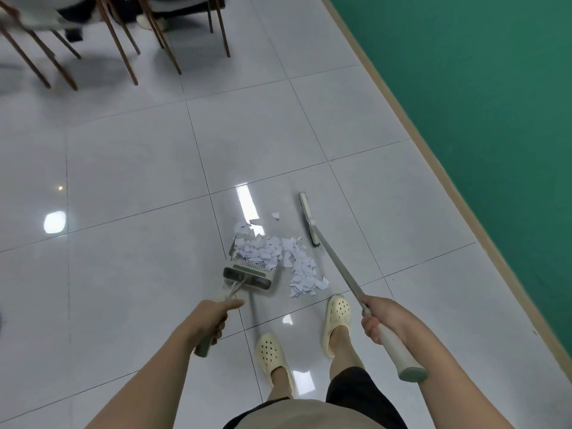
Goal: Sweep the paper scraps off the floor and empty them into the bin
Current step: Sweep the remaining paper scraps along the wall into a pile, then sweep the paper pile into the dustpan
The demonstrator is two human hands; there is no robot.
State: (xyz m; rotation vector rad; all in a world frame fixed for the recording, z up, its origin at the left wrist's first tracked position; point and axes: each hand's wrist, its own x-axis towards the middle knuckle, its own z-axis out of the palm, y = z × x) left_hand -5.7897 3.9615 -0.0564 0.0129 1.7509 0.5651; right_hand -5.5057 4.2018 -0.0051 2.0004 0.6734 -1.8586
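Right hand (385,317) is clenching the broom (309,221), its head lying right of the scraps (301,267); left hand (213,317) is gripping the dustpan (250,274) opposite.

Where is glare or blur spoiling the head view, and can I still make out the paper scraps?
Head view: ceiling-light glare streaks the glossy floor tiles just beyond the dustpan, washing out a few paper scraps at its top edge; the rest read clearly. The chairs at top left are motion-blurred. Wide-angle distortion bends the green wall. The broom head and both hands, left hand and right hand, are sharp.
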